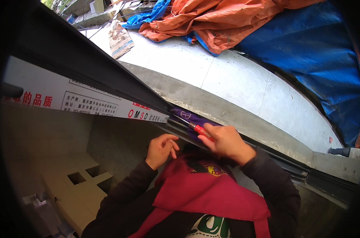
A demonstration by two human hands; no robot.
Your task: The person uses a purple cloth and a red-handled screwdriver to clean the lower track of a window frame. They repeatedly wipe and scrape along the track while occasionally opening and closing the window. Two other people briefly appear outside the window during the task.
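Observation:
My right hand [227, 141] grips the red handle of a screwdriver [202, 131], whose metal shaft points up and left toward the corner of a dark metal window frame [120, 71]. Under the tool, a purple cloth or bag [181, 112] with a pale printed mark lies over the frame's lower rail. To the left of the screwdriver is my left hand [163, 150], raised just below the rail, with its fingers loosely curled and nothing visible between them. The screwdriver's tip is too small to tell exactly what it touches.
White protective film [93, 104] with printing covers part of the frame. Beyond the rail run a grey concrete ledge [194, 95] and pale tiles [233, 80], with orange sheeting [227, 20] and a blue tarpaulin [310, 59] behind. A board with square holes [79, 190] lies low at left.

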